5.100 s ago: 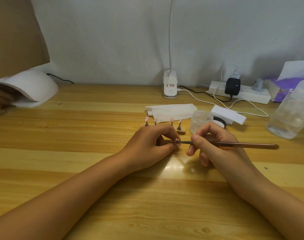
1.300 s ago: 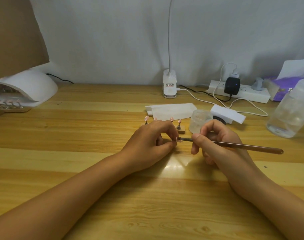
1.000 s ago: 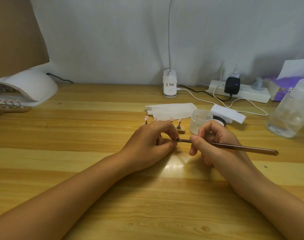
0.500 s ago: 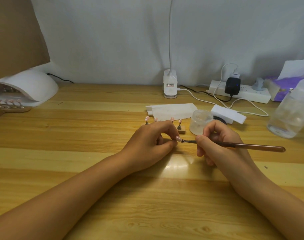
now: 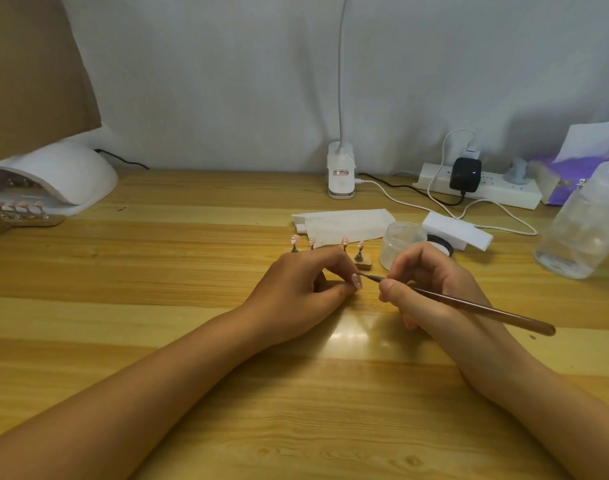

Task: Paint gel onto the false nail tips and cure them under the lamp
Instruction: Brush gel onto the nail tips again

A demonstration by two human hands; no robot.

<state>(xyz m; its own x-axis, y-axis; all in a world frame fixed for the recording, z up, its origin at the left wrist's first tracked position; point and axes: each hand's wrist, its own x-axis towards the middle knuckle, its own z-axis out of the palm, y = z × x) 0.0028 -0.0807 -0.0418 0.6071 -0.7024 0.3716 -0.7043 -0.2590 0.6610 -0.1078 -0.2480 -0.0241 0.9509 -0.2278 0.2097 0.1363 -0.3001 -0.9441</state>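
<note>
Brush [image 5: 469,306] at nail tip [image 5: 357,281]; desk-lamp label [image 5: 340,172] unreadable

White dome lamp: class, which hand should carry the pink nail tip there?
Likely left hand: it pinches the pink nail tip, the white dome lamp stands leftward; right hand grips the brown brush.

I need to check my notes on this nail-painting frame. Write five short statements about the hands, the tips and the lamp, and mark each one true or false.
1. The left hand pinches a nail tip. True.
2. The right hand holds the brush, with the brush end at that nail tip. True.
3. A row of tips lies in the opening of the curing lamp. True.
4. The curing lamp stands on the far right. False: it stands on the far left.
5. The wooden stand behind the hands is bare. False: four tips stand on its pegs.
</note>
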